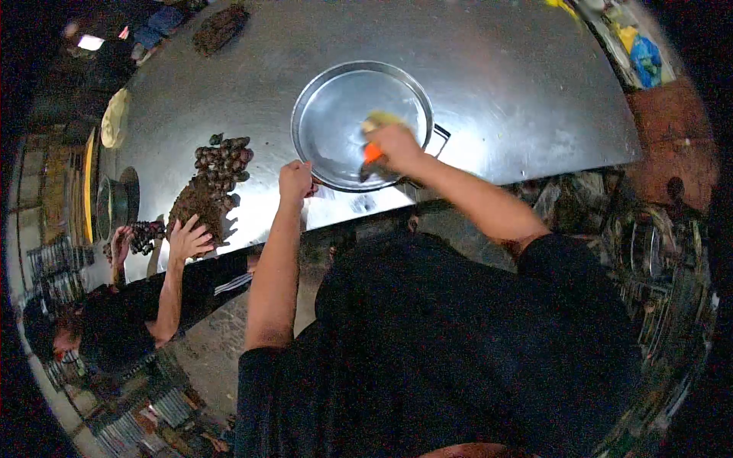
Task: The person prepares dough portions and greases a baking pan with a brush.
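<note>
A wide round metal pan [343, 114] with a low rim sits on the metal table in front of me. My left hand [295, 182] is closed at the pan's near left edge, where a side handle appears to be; the fingers hide most of it. Over the pan's right part, my right hand [395, 147] is closed on a blurred yellowish, orange and dark thing [372, 152] whose kind I cannot make out. A second handle [443, 138] sticks out from the pan's right side.
The metal table [519, 69] has a curved far edge. Beside me on the left, a co-worker's hands [188, 239] touch a brown clumped mass [191, 202], near a cluster of dark round pieces [223, 160]. Another brown lump [220, 29] lies at the far left. A blue plastic bag [646, 59] is at far right.
</note>
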The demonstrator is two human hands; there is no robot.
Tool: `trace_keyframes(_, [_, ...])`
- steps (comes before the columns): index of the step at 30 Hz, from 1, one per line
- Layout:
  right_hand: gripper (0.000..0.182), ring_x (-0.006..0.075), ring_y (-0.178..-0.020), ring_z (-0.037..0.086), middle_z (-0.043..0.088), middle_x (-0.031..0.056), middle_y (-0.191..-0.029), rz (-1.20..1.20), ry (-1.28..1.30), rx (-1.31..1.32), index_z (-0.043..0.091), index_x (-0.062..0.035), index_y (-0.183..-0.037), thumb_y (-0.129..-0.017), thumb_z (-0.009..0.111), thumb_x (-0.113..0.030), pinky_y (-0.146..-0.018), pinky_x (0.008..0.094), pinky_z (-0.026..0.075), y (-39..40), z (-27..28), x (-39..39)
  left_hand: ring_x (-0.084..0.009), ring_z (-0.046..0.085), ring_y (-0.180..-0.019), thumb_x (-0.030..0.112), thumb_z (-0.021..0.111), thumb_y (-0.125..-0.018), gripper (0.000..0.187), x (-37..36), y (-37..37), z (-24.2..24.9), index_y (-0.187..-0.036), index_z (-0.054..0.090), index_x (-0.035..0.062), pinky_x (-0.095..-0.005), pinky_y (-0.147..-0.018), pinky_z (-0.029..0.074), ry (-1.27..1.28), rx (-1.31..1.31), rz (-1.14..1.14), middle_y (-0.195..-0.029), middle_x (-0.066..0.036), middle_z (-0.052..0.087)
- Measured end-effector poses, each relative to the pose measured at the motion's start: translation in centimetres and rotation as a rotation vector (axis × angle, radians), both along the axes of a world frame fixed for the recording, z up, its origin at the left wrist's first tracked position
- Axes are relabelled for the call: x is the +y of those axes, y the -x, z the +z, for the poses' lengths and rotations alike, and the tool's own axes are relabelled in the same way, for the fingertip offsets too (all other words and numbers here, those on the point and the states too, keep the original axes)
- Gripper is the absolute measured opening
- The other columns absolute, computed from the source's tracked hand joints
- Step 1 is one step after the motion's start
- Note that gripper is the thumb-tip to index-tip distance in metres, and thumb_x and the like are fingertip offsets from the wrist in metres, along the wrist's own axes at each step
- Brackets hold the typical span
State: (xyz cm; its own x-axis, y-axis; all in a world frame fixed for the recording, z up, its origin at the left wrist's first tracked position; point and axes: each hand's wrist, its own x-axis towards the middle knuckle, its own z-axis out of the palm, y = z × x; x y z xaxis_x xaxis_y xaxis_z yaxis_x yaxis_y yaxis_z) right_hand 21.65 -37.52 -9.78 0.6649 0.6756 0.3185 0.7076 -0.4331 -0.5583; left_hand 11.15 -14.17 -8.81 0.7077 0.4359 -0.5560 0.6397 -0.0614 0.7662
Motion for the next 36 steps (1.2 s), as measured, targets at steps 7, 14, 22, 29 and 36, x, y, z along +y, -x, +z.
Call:
trace_keyframes(7, [0.014, 0.0268, -0.065, 0.062, 0.062, 0.0144, -0.069, -0.067, -0.090, 0.199, 0.065, -0.0081, -0.080, -0.073, 0.062, -0.021, -0.062, 0.0395, 0.048, -3.3, 4.9, 0.4, -0.0144, 0.052, -0.040, 0.021, 0.051, -0.093, 0.029, 0.0, 0.4, 0.9, -0.072, 0.051, 0.0019, -0.0293, -0.033, 0.039, -0.043, 0.059, -0.076, -0.062, -0.011, 0.063])
trace_keyframes(14, [0.015, 0.0312, -0.075, 0.063, 0.065, 0.0134, -0.079, 0.087, -0.412, 0.010, 0.067, -0.0153, -0.078, -0.066, 0.068, -0.024, -0.072, 0.0442, 0.048, 4.3, -1.8, 2.8, -0.0167, 0.057, -0.047, 0.026, 0.054, -0.091, 0.020, 0.0, 0.9, 0.1, -0.082, 0.054, 0.0079, -0.0285, -0.040, 0.045, -0.052, 0.076, -0.050, -0.065, -0.009, 0.061])
trace_keyframes(22, [0.031, 0.0132, -0.085, 0.061, 0.064, 0.0034, -0.098, -0.247, -0.829, 0.734, 0.059, -0.0047, -0.111, -0.082, 0.065, -0.012, -0.077, 0.0270, 0.051, 1.8, 5.7, -9.1, -0.0172, 0.059, -0.048, 0.018, 0.063, -0.085, 0.026, 3.3, 3.7, -1.3, -0.066, 0.055, 0.0027, -0.0269, -0.035, 0.041, -0.338, -0.091, 0.115, -0.056, -0.005, 0.054])
trace_keyframes(29, [0.035, 0.0298, -0.067, 0.066, 0.065, 0.0171, -0.072, -1.199, -0.103, -0.066, 0.066, -0.0011, -0.083, -0.086, 0.058, -0.035, -0.056, 0.0391, 0.050, -2.2, 1.9, -36.2, -0.0207, 0.063, -0.062, 0.027, 0.056, -0.091, 0.027, 2.3, 8.2, 1.1, -0.102, 0.051, 0.0021, -0.0301, -0.051, 0.049, -0.035, -0.214, 0.353, -0.082, -0.013, 0.064])
trace_keyframes(36, [0.026, 0.0137, -0.070, 0.060, 0.066, 0.0067, -0.077, -0.766, -0.512, 0.369, 0.067, -0.0039, -0.095, -0.086, 0.061, -0.028, -0.063, 0.0281, 0.050, 5.5, -1.6, -18.0, -0.0152, 0.055, -0.057, 0.020, 0.051, -0.092, 0.017, 0.0, 15.2, -4.7, -0.088, 0.052, 0.0034, -0.0239, -0.042, 0.042, 0.379, -0.225, 0.660, -0.077, -0.008, 0.060])
